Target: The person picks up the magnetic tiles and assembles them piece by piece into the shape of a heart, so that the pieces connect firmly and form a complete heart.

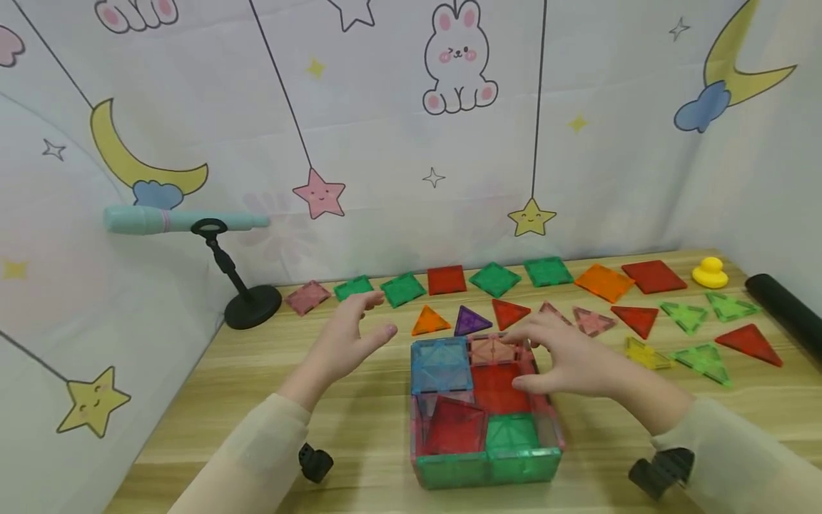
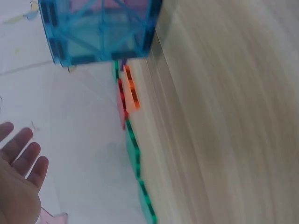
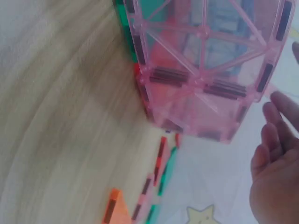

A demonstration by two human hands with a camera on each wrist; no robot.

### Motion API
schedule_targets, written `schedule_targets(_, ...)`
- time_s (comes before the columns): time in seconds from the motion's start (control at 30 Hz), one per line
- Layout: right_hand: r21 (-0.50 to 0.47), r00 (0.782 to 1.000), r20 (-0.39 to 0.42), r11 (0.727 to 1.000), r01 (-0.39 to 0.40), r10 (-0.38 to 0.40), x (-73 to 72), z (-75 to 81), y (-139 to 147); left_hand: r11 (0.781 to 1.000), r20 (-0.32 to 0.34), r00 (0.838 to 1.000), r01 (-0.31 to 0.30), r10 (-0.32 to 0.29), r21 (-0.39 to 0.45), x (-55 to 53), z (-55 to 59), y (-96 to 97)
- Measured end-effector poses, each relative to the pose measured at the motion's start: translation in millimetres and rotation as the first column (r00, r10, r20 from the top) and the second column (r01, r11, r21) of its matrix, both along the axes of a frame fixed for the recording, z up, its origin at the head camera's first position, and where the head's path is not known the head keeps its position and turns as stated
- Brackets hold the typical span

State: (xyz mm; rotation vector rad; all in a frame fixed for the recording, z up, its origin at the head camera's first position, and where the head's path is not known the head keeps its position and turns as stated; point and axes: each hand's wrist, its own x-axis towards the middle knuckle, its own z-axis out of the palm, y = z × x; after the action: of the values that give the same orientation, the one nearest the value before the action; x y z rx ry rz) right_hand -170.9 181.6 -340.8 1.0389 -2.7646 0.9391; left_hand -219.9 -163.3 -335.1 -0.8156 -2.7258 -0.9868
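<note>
An open-topped box [image 1: 449, 471] of translucent magnetic tiles stands on the table, with green, pink and blue sides. Over its back left corner lies a blue square tile [image 1: 441, 364]. A red square tile [image 1: 457, 426] leans tilted inside the front left part, beside a green tile [image 1: 511, 432]. My left hand [image 1: 347, 339] hovers left of the box, fingers apart and holding nothing. At the back right corner, my right hand [image 1: 571, 353] has its fingers over a peach tile [image 1: 492, 350]. In the right wrist view, its fingers [image 3: 271, 135] are beside the pink wall [image 3: 205, 46].
Loose square tiles, among them a red one [image 1: 447, 280], line the table's back edge. Triangles, including a purple one [image 1: 472, 321], lie before them. A yellow duck [image 1: 709, 273] sits far right near a black cylinder [image 1: 786, 314]. At left, a toy telescope [image 1: 186, 220] rests on a black stand [image 1: 252, 307].
</note>
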Motion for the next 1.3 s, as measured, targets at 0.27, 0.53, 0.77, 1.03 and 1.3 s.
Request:
schedule_targets(0.27, 0.066, 0.998, 0.032, 0.996, -0.062, 0.06, 7.0, 9.1, -11.9, 0.95, -0.051, 0.957, 0.274, -0.284, -0.15, 27.7, 9.7, 32.7)
schedule_targets(0.53, 0.067, 0.972, 0.13, 0.977, -0.205, 0.195, 8.8, 11.4, -25.3, 0.908, 0.08, 0.959, 0.282, -0.271, -0.309, 25.8, -1.7, 42.8)
schedule_targets(0.77, -0.008, 0.952, 0.261, 0.987, -0.16, 0.156, 3.7, 8.6, -31.6, 0.9, 0.074, 0.962, 0.27, -0.261, -0.342, 26.1, -1.9, 44.3)
schedule_targets(1.03, -0.097, 0.864, 0.503, 0.993, 0.069, -0.011, -3.6, 7.3, -58.3, 0.918, 0.039, 0.965, 0.259, -0.26, -0.3, 28.3, -4.9, 43.5)
schedule_targets(1.3, -0.189, 0.798, 0.595, 0.948, 0.256, -0.097, -4.5, 14.6, -77.3, 0.945, 0.025, 0.967, 0.254, -0.254, -0.207, 28.8, -7.8, 38.4)
